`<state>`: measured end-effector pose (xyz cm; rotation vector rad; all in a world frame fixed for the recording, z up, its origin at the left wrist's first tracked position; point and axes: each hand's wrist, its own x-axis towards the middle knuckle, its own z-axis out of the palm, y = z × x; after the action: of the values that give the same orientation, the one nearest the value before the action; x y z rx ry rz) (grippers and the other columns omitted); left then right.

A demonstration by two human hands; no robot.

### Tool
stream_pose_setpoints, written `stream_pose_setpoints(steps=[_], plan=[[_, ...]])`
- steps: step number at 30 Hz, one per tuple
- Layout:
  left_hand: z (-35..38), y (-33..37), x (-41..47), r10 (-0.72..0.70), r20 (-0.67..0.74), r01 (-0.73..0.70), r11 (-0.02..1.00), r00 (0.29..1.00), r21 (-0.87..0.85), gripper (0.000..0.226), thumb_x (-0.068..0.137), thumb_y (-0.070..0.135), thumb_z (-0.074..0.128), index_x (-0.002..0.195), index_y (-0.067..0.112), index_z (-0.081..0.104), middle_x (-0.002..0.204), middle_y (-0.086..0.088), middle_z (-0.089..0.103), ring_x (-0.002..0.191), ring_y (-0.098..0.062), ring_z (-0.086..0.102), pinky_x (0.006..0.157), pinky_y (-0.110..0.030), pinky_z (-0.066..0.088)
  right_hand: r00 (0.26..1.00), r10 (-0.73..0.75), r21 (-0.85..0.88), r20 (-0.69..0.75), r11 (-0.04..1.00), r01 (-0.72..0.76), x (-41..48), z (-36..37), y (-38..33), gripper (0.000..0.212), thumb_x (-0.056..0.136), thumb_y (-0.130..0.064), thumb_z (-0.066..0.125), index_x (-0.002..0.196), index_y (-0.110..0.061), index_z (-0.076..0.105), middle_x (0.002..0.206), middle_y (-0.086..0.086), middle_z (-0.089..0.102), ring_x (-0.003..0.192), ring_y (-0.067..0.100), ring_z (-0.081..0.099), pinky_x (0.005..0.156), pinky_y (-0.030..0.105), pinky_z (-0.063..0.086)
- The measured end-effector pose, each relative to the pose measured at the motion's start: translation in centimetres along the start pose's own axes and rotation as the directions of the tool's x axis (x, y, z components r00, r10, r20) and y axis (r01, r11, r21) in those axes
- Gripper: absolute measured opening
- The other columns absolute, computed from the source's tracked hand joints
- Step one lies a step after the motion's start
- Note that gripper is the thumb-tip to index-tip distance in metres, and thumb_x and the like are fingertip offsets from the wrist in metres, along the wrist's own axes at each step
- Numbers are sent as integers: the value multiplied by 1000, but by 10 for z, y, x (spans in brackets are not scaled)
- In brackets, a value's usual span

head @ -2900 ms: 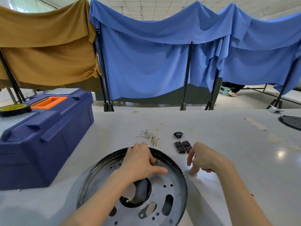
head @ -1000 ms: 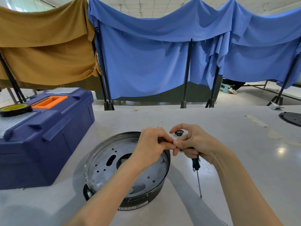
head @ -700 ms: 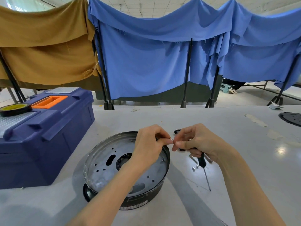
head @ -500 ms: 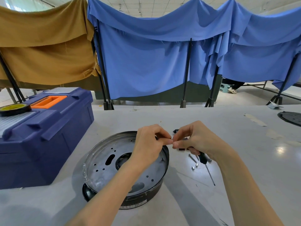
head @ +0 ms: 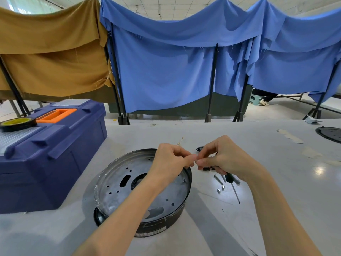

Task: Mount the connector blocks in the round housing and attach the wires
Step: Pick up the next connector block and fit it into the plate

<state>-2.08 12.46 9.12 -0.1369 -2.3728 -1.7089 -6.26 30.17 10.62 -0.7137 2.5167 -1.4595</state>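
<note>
The toolbox (head: 46,154) sat far left. The housing (head: 129,191) lay before me, its holes bare, with no block in it that I could see. Over its far rim my left hand (head: 169,163) and right hand (head: 225,159) pinched one part too small to name. The wires (head: 180,142) and blocks (head: 205,169) lay loose beyond. The right hand also gripped the screwdriver (head: 233,187). I judged nearly all the mounting and wiring was left to do.
</note>
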Motion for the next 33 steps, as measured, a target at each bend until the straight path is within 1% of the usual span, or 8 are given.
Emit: stream_pose_setpoints(steps=[4,7,14,17,20,24,28,33], plan=[[1,-1,1,-13,28,10,995,1000,100,17,84,24,73,74,11,76,66,-3,71,56,-4,60,58,-15,50,999,-20,-94,-31,995,17,0,3,-3,11,81,-10,79,72,-16,75,69,0,74,74,52,64,45,33,51],[2,-3,1,-43,38,38,992,998,124,18,88,23,69,80,9,76,72,-6,72,58,-4,59,62,-19,52,998,-32,-203,-58,979,19,-1,5,-6,10,79,-14,80,72,-20,76,69,-5,73,73,35,70,66,52,57],[4,-7,0,-45,28,40,987,999,157,22,90,26,66,83,8,76,71,-4,71,59,-4,57,63,-22,49,993,-85,-302,-87,952,55,-1,10,-9,7,75,-14,82,71,-18,78,65,-3,72,62,12,66,65,29,58],[2,-9,-4,-2,80,-22,955,997,296,38,86,51,62,87,16,76,76,-1,69,63,-1,54,65,-23,47,990,-79,-329,-120,944,35,-1,6,-7,6,78,-12,80,72,-14,78,65,-2,72,65,15,68,59,18,55],[1,-15,-14,-80,237,-98,750,968,654,77,62,88,50,103,26,69,100,-3,56,98,-17,46,85,-34,39,981,-59,-317,-185,949,-3,-2,-1,-4,4,78,-12,80,75,-10,78,68,1,73,65,11,68,56,10,50],[7,-23,-28,-170,279,-177,450,945,875,90,62,85,55,124,19,55,107,2,30,104,-21,24,88,-36,22,974,-37,-284,-224,958,-29,-6,-5,-3,5,77,-11,81,73,-10,78,66,-5,70,60,2,65,55,7,47],[11,-21,-36,-174,267,-181,395,948,901,74,71,69,64,120,15,52,105,-1,25,108,-26,25,92,-39,24,976,-36,-282,-213,959,-26,-10,-1,-5,5,78,-9,80,75,-7,77,67,2,72,61,9,66,53,9,48],[14,-17,-46,-179,246,-190,281,953,941,67,73,44,72,125,12,42,117,-7,29,110,-29,25,90,-37,24,983,-26,-276,-182,961,-26,-17,8,-1,5,78,-6,77,73,-5,76,67,4,72,52,1,61,51,12,47]])
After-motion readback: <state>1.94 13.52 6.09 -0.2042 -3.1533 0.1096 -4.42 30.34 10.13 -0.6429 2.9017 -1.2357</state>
